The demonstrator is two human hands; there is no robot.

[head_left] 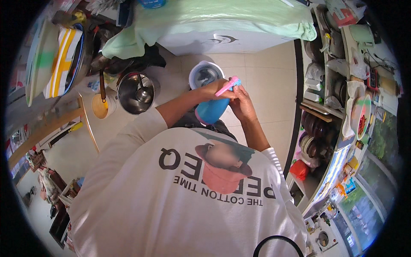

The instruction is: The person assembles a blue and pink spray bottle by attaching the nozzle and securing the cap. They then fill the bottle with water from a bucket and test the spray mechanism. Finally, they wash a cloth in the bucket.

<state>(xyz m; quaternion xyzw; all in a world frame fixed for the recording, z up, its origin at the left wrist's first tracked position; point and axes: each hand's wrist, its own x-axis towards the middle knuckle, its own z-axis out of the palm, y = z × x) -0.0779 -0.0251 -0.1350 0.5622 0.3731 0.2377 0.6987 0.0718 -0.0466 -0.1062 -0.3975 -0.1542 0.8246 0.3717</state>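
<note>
In front of my body, my left hand [212, 90] and my right hand [244, 104] meet at the top of a blue bottle-like container [212, 110] with a pink rim at its lower end. A pink-and-light-blue piece [228, 86] sticks up between the hands, like a spray head, though its exact kind is unclear. My left fingers are curled around the container's upper part, partly hidden. My right fingers close against the pink-and-blue piece from the other side. Just beyond my left hand, a white-rimmed bucket [191, 77] stands on the floor with something greyish inside.
To the left stand a steel pot [125, 95] with a ladle [144, 92] in it and a smaller pale bucket [110, 104]. Ahead is a white chest [188, 42] under a green cover [192, 25]. Shelves with pots and bowls [314, 143] line the right side. The floor is tiled.
</note>
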